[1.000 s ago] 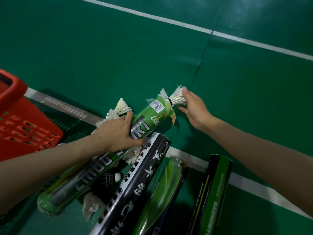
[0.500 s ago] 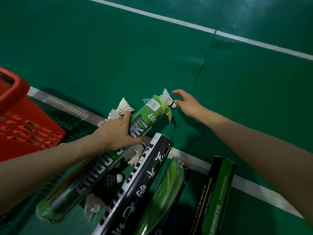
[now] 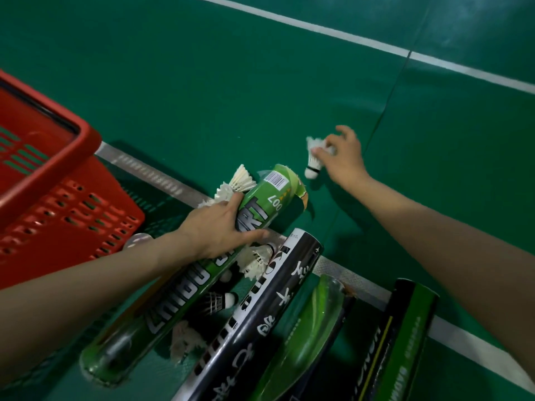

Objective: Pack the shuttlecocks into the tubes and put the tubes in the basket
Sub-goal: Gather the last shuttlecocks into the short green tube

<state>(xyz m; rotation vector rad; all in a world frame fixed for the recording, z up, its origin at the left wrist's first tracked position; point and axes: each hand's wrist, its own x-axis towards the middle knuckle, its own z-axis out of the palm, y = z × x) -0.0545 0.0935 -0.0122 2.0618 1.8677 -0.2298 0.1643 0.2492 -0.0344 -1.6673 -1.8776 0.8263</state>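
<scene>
1. Green court flooring (image 3: 202, 82) fills the scene, crossed by one white line (image 3: 333, 31) far off and another white line (image 3: 463, 340) running under the pile of tubes.
2. Out to the right, the right hand (image 3: 343, 157) pinches a white shuttlecock (image 3: 314, 162) between thumb and fingers, by its feathers; the cork end points down and toward the camera. It hangs just beyond the open mouth of the green tube, apart from it.
3. Nearer and to the left, the left hand (image 3: 220, 227) is wrapped around the upper part of the green tube (image 3: 179, 287), which lies tilted with its open, barcoded end far and right and its closed end near and left.
4. Several white shuttlecocks (image 3: 237, 183) lie on the floor just beyond the left hand, touching the tube's left side.
5. More loose shuttlecocks (image 3: 256, 260) lie between the green tube and the black tube (image 3: 254, 322) to its right; one dark-feathered shuttlecock (image 3: 217, 302) sits among them.
6. Right of the black tube lie a glossy green tube (image 3: 307, 337) and, farther right, a black-and-green tube (image 3: 402, 342), both running off the near edge.
7. At the left stands the red basket (image 3: 86, 134), its slotted wall facing the tubes; its contents cannot be made out.
</scene>
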